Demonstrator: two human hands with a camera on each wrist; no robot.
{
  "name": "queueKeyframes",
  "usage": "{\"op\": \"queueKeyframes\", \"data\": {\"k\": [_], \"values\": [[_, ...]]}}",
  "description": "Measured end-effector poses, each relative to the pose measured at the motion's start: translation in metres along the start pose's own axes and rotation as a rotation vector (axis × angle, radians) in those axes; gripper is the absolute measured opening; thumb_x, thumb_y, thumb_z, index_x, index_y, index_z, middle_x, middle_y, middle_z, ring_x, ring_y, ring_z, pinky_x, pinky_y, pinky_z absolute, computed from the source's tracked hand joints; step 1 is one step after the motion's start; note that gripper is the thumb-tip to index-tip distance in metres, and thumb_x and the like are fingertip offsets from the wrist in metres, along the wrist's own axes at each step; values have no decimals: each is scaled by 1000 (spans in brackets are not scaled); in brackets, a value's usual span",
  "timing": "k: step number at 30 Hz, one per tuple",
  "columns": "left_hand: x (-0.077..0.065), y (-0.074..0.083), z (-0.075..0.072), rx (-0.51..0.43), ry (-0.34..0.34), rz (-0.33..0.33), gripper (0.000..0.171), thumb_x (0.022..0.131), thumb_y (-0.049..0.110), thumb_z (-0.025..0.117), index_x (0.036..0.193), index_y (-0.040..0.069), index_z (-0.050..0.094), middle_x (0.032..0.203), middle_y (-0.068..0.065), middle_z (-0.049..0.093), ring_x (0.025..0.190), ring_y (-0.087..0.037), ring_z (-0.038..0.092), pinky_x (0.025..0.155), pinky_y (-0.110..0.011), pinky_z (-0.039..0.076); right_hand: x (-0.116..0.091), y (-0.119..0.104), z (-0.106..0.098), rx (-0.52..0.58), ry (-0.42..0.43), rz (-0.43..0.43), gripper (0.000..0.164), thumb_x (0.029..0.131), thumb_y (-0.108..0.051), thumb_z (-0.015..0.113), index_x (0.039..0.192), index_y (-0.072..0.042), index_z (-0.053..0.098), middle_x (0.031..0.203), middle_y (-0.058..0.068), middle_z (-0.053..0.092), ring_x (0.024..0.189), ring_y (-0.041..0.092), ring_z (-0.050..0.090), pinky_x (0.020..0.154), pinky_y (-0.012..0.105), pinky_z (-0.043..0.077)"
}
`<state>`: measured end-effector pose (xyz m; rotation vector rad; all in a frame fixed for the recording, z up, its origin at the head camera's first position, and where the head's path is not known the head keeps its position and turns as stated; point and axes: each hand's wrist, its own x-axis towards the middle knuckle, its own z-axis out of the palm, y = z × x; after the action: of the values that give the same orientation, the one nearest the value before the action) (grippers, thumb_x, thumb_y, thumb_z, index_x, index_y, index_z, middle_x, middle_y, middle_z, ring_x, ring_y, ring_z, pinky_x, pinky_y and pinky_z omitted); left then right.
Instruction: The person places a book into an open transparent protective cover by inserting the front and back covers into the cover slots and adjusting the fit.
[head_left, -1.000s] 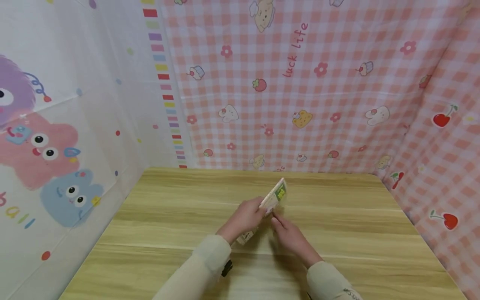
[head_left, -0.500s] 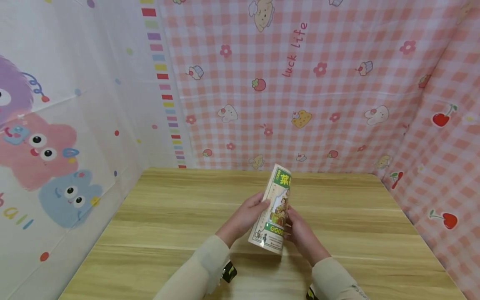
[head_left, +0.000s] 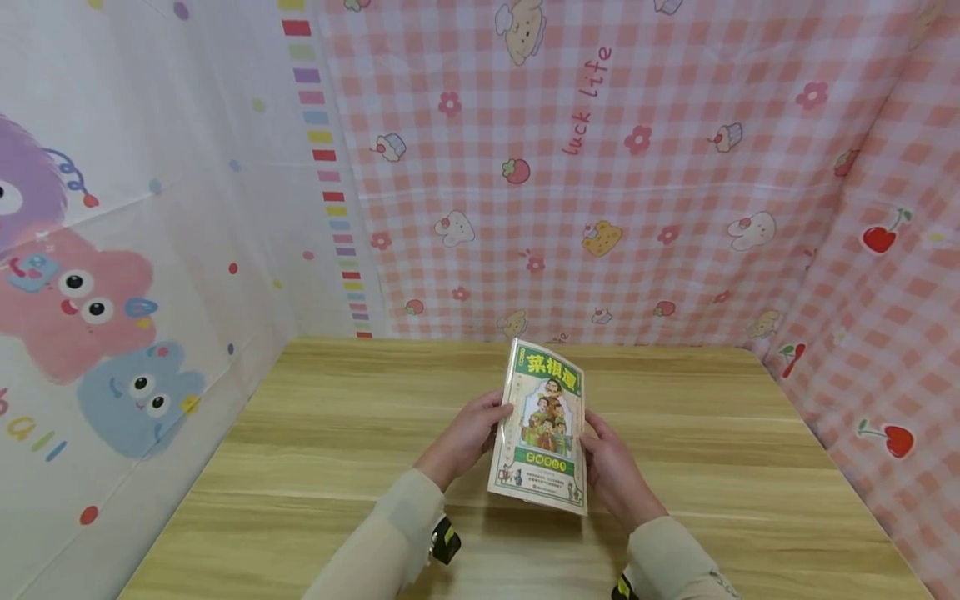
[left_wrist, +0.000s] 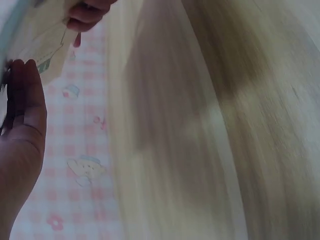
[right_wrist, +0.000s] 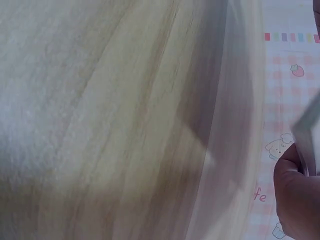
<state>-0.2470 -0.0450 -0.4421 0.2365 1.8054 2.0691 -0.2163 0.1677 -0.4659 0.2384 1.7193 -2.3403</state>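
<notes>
A thin book [head_left: 546,425] with a green and cream cover, Chinese lettering and cartoon figures is held above the table, its front facing up toward the head camera. My left hand [head_left: 468,435] grips its left edge, thumb on the cover and fingers behind. At the right edge my right hand [head_left: 617,473] pinches it, with most fingers hidden behind the book. The left wrist view catches the book's underside [left_wrist: 42,37] and the left hand's fingers beneath it. In the right wrist view only a corner of the book [right_wrist: 307,135] shows beside the right hand [right_wrist: 295,195].
The wood-grain table [head_left: 360,417] stretches around both hands, and the book's shadow falls on it. A pink checked cloth [head_left: 600,183] hangs along its back edge. A white cartoon-print cloth [head_left: 210,275] stands at the left, more checked cloth [head_left: 885,333] at the right.
The book was edge-on and tilted a second ago. It has turned so its cover faces up, shifting slightly left. My hands have spread apart onto its left and right edges.
</notes>
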Motion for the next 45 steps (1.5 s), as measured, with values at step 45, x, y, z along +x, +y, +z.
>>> {"op": "queueKeyframes", "data": {"k": [45], "values": [[-8,-33,-28,988,264,30,51,97,18,51,143,-1,39,143,-28,41,129,-42,37,108,-62,29,2,17,-15,-1301,142,-400,51,95,-19,54,136,10,45,134,38,46,121,51,42,99,64,37]]}}
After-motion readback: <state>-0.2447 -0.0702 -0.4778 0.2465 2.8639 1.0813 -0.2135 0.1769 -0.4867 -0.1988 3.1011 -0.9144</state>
